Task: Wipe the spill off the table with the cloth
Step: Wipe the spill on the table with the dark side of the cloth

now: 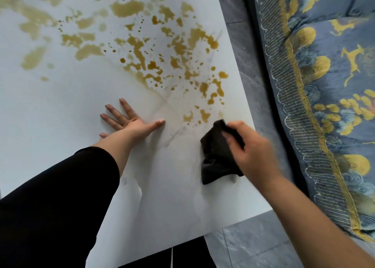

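The right hand grasped a crumpled dark brown cloth, its fingers curled over the upper folds; the cloth lay against the flat white table, near the table's right edge. The left hand rested palm-down on the table with fingers straight and spread, thumb extended toward the cloth, well apart from it; a black sleeve covered the forearm behind it. The mustard-yellow spill, in blotches and droplets, spread across the table beyond both hands, its nearest patches just above the cloth. Between the two hands the surface showed only faint pale streaks. To the right of the right hand lay grey stone floor tiles and a blue quilted fabric with yellow patterns.
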Available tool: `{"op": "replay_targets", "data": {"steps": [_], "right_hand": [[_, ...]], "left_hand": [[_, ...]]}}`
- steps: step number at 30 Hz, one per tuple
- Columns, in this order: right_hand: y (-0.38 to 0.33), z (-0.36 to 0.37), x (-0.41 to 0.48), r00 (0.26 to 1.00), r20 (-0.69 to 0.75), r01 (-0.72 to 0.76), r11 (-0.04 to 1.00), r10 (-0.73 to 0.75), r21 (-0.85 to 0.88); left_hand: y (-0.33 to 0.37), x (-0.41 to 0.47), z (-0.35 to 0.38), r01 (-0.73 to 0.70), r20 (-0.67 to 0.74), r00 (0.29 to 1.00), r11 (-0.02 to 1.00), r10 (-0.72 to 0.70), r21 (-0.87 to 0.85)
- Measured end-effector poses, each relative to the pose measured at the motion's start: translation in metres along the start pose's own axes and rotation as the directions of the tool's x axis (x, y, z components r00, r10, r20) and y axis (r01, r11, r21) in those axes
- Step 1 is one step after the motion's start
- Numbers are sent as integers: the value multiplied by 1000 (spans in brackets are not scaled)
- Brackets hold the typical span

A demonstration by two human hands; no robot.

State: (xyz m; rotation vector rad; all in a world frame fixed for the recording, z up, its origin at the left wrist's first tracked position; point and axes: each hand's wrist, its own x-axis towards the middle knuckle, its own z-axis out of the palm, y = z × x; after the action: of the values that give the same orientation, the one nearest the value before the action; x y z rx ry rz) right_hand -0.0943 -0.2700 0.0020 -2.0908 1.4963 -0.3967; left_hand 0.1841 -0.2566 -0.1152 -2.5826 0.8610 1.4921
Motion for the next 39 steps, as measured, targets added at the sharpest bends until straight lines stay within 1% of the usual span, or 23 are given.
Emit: {"op": "replay_targets", "data": {"steps": [2, 3, 6, 8, 10, 12, 13, 14, 15, 16, 17, 18, 19, 20, 22, 24, 27, 28, 30, 33, 34, 36, 39], "right_hand": [[-30, 7, -26, 992, 120, -61, 986, 42, 157], [-43, 18, -41, 981, 181, -102, 976, 66, 194], [-74, 69, -80, 929, 350, -209, 954, 124, 217], [-88, 105, -95, 873, 447, -303, 935, 196, 182], [-97, 135, -106, 792, 569, -399, 894, 223, 205], [-100, 151, -114, 710, 682, -442, 865, 174, 239], [-100, 154, -115, 690, 710, -418, 877, 138, 235], [-97, 154, -115, 713, 689, -390, 891, 131, 233], [-93, 151, -112, 778, 610, -368, 897, 152, 246], [-87, 147, -107, 845, 496, -367, 892, 201, 264], [-80, 144, -100, 888, 376, -382, 881, 265, 280], [-71, 142, -93, 900, 283, -408, 869, 331, 279], [-64, 141, -85, 889, 242, -444, 859, 388, 256], [-59, 141, -79, 860, 254, -495, 846, 443, 199], [-52, 149, -70, 791, 308, -545, 837, 529, -39], [-53, 158, -66, 801, 300, -459, 853, 519, -248], [-51, 158, -58, 815, 276, -428, 850, 510, -308], [-48, 154, -54, 805, 287, -443, 849, 519, -289], [-44, 142, -51, 784, 327, -500, 849, 528, -172], [-50, 117, -60, 830, 360, -462, 887, 425, 18], [-55, 107, -66, 838, 368, -467, 878, 402, 105], [-67, 85, -76, 826, 399, -528, 794, 398, 301], [-74, 58, -81, 829, 414, -553, 669, 377, 496]], "left_hand": [[0, 0, -1, 3, 3, 1000, 1000, -3, 1], [0, 0, -1, 6, 5, 1000, 1000, -6, 1], [1, 0, -2, 16, 12, 1000, 1000, -16, 3], [1, 0, -2, 18, 20, 1000, 1000, -18, 9], [1, 0, -1, 15, 25, 1000, 1000, -15, 14], [1, -1, -1, 14, 26, 1000, 1000, -14, 20], [1, -1, -1, 13, 25, 1000, 1000, -14, 21], [1, -1, -2, 11, 25, 1000, 1000, -12, 21], [0, -2, -2, 10, 27, 1000, 1000, -10, 22], [0, -2, -2, 9, 30, 1000, 1000, -9, 21], [0, -3, -2, 8, 32, 999, 1000, -8, 19], [0, -3, -3, 8, 33, 999, 1000, -8, 16], [0, -4, -3, 7, 35, 999, 1000, -8, 15], [0, -4, -4, 7, 37, 999, 1000, -7, 18], [0, -4, -4, 8, 40, 999, 1000, -9, 22], [0, -4, -4, 6, 41, 999, 1000, -7, 19], [0, -4, -3, 6, 36, 999, 1000, -6, 14], [0, -4, -2, 7, 33, 999, 1000, -8, 16], [0, -3, -2, 9, 27, 1000, 1000, -10, 17], [-1, -2, -1, 9, 17, 1000, 1000, -9, 14], [-1, -1, -1, 11, 18, 1000, 1000, -11, 12], [-1, -1, -1, 10, 23, 1000, 1000, -10, 7], [-2, 0, -2, 10, 31, 999, 1000, -10, 10]]}}
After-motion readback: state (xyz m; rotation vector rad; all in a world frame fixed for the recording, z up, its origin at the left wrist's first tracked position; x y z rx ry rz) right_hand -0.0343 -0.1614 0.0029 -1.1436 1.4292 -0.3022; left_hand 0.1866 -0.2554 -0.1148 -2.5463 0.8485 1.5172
